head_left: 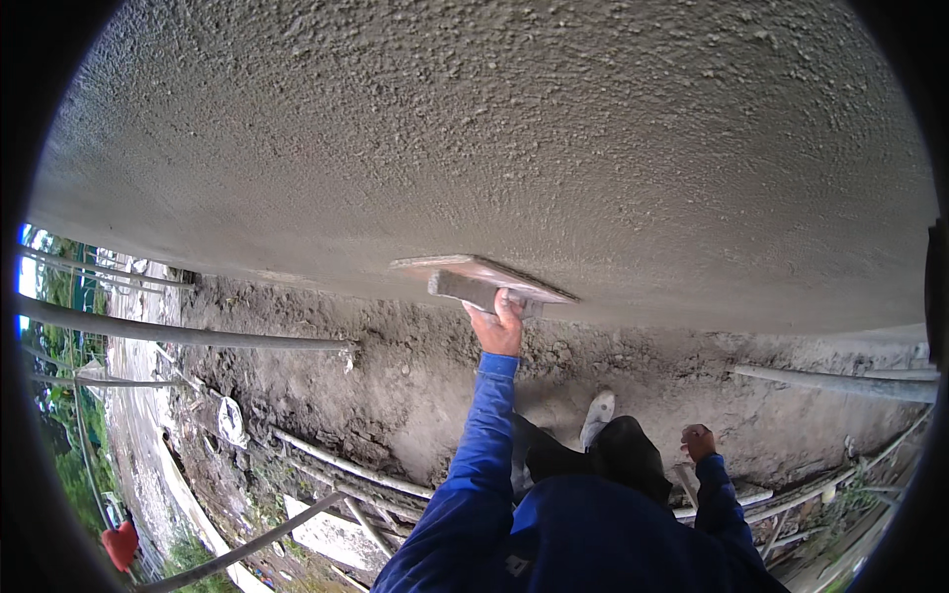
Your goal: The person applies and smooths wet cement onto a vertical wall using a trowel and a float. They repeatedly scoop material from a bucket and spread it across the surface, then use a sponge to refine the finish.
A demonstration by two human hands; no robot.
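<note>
My left hand (497,321) is wrapped round the grey handle of a plastering float (484,269). The float's flat, pinkish board lies against the plastered wall (474,158), low on its surface. Coarse, grainy texture covers the upper wall, while the band around the float looks smoother. Down at my side hangs my right hand (698,442), away from the wall, with its fingers curled in and nothing visible in them. Both arms wear blue sleeves.
Bare, lumpy soil (395,395) runs along the wall's foot, and my shoe (597,415) stands on it. A pole (198,331) slants in at the left, another pole (830,381) at the right. Behind me lie long poles (346,460) and a white bag (231,423).
</note>
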